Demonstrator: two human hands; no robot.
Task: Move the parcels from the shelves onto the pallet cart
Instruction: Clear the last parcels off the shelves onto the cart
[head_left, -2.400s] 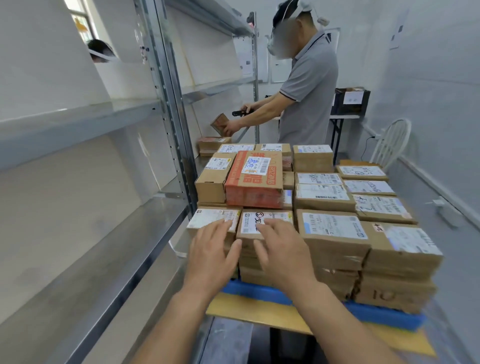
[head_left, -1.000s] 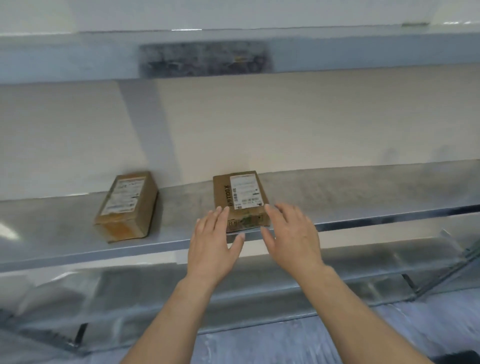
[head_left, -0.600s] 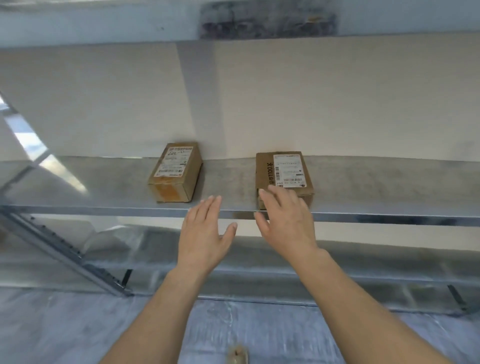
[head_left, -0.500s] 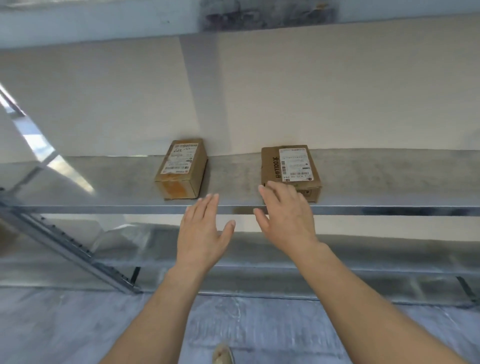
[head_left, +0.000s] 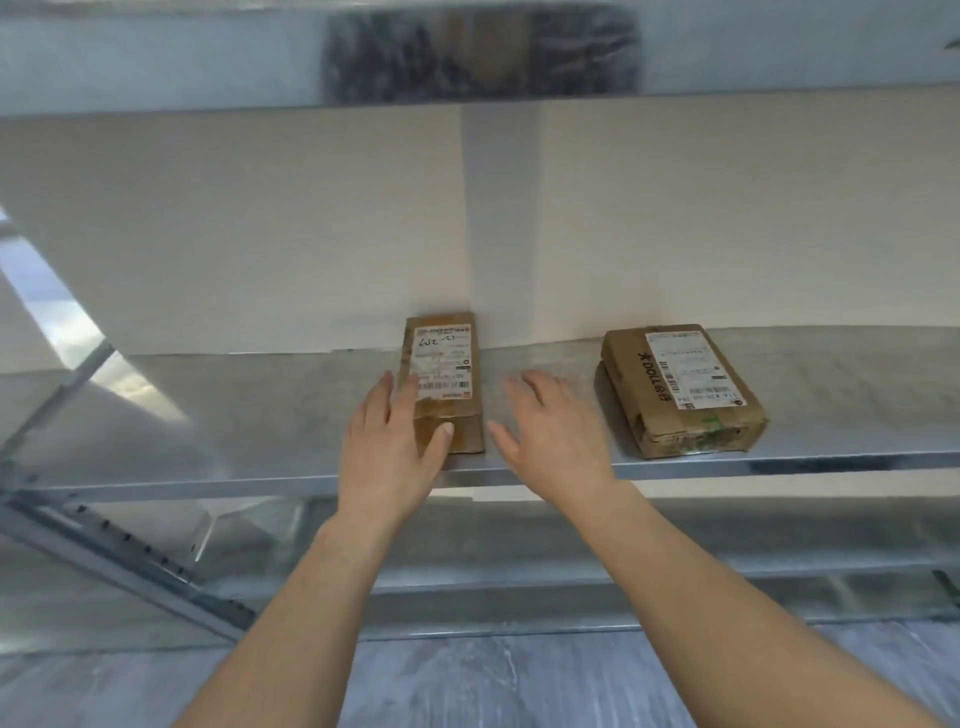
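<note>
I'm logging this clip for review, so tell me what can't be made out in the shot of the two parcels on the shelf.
Head view:
Near left corner of the left parcel: covered by the left hand.
Fine label print on it and the right parcel: too small to read.
The dark patch on the upper shelf: blurred.
Contact of the right hand with the lower shelf: hidden under its own palm.
The pallet cart: out of frame.

Two parcels (head_left: 444, 376) (head_left: 683, 387), two hands (head_left: 389, 452) (head_left: 553, 441), one shelf (head_left: 249, 415)

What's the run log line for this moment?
left hand: touching narrow brown cardboard parcel; right hand: open beside it; wider brown taped parcel: untouched on metal shelf
</note>
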